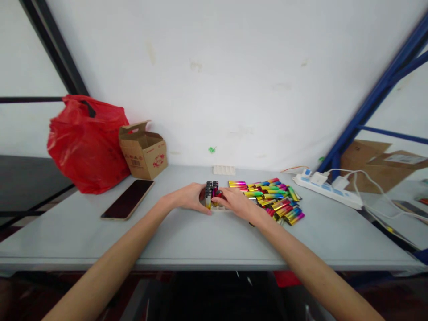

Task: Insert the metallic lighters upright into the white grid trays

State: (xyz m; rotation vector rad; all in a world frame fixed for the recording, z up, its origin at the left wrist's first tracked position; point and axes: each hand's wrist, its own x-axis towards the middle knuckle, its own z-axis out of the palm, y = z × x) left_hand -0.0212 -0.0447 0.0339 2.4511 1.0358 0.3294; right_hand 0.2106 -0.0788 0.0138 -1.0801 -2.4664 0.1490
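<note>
Several lighters (208, 196) with dark tops stand upright, close together, in a pale tray (222, 208) at the middle of the table. My left hand (192, 196) curves around their left side, its thumb in front and its other fingers behind. From the right, my right hand (234, 203) closes on a single lighter (219, 194) with a dark red top, right beside the standing group. That hand covers much of the tray. Just right of it spreads a loose pile of shiny rainbow-coloured lighters (276, 196), lying on their sides.
Against the wall lies another pale slotted tray (224, 170). On the left are a phone (128, 199), an open cardboard box (143, 154) and a red plastic bag (88, 145). A white power strip (329, 191) with plugs and cables runs along the right side.
</note>
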